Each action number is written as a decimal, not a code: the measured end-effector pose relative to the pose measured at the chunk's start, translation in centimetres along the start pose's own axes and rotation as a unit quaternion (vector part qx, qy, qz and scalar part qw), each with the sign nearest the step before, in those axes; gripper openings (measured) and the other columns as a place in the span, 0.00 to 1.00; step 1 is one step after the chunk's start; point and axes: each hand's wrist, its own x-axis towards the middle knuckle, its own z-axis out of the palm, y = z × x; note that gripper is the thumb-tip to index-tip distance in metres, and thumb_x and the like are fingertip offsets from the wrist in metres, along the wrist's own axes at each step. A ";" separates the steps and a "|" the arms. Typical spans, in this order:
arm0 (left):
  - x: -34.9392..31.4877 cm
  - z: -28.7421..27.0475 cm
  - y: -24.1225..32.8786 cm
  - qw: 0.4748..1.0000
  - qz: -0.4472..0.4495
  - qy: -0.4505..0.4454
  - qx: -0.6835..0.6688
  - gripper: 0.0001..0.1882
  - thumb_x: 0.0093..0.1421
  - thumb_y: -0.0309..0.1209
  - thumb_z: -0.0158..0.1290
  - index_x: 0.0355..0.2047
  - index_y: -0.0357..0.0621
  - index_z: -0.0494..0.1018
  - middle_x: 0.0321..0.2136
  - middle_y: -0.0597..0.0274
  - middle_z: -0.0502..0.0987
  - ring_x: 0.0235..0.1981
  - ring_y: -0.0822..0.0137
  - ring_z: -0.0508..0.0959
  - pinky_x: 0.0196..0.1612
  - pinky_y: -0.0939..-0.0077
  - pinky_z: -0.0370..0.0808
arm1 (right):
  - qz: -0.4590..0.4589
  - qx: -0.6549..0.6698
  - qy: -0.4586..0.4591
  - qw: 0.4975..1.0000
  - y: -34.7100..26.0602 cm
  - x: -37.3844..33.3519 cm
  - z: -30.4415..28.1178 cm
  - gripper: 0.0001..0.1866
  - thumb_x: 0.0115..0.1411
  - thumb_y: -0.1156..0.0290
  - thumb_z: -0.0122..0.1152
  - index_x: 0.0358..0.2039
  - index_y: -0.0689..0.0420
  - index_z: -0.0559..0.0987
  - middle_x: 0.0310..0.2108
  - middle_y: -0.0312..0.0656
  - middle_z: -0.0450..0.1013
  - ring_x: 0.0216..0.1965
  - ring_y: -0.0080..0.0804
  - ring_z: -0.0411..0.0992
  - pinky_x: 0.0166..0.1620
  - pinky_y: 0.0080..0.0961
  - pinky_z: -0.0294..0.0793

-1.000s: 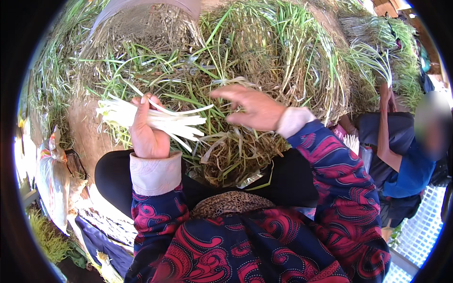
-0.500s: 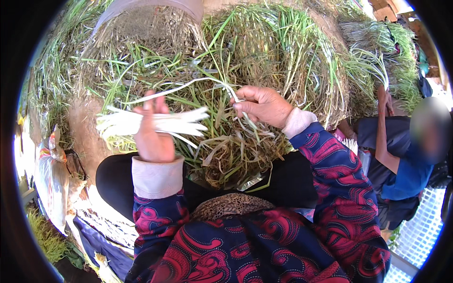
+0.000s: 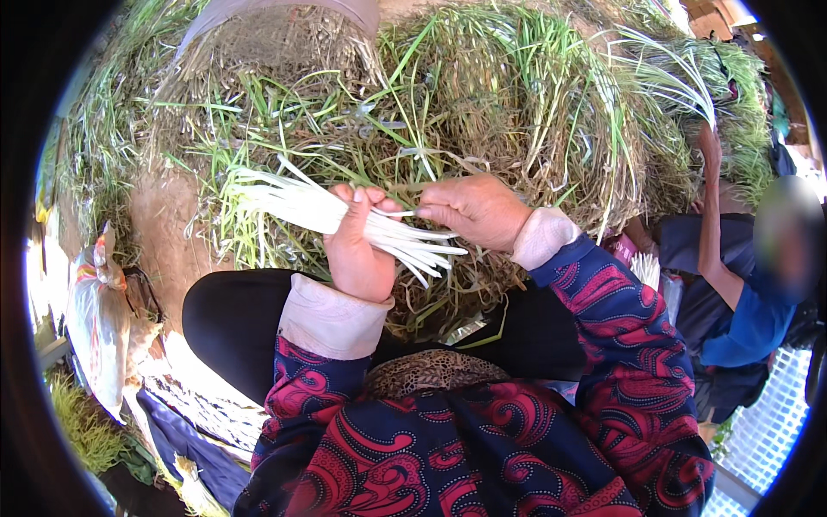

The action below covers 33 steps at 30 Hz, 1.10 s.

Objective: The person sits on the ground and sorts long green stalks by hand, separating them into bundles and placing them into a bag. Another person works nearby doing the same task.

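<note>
My left hand (image 3: 362, 250) is wrapped round a bunch of spring onions (image 3: 289, 200), its white stems pointing right and its green leaves fanning out to the left. Close beside it, my right hand (image 3: 476, 209) pinches a thin white spring onion stalk (image 3: 399, 213) lying along the top of the bunch. The two hands are nearly touching. Below them lies a heap of brown and green trimmed leaves (image 3: 431, 302), partly covered by the bunch.
Unsorted green plants (image 3: 491, 86) are piled across the far side. A tied plastic bag (image 3: 99, 319) stands at the left. On the right, a co-worker's hand (image 3: 709, 151) holds up long leafy stalks (image 3: 680, 73). A sheet (image 3: 284, 9) covers part of the far pile.
My left hand has moved right with the bunch and closed round it. The stalk in my right hand has come down onto the bunch. The co-worker's hand has risen with their stalks.
</note>
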 end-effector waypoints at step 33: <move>0.9 -0.9 4.1 0.998 -0.036 0.032 0.041 0.05 0.54 0.31 0.47 0.31 0.51 0.62 0.41 0.55 0.68 0.43 0.58 0.68 0.42 0.62 0.67 | 0.203 0.191 -0.014 0.960 -0.4 -1.2 -1.4 0.09 0.58 0.65 0.42 0.26 0.54 0.70 0.16 0.32 0.64 0.16 0.17 0.61 0.23 0.15 0.65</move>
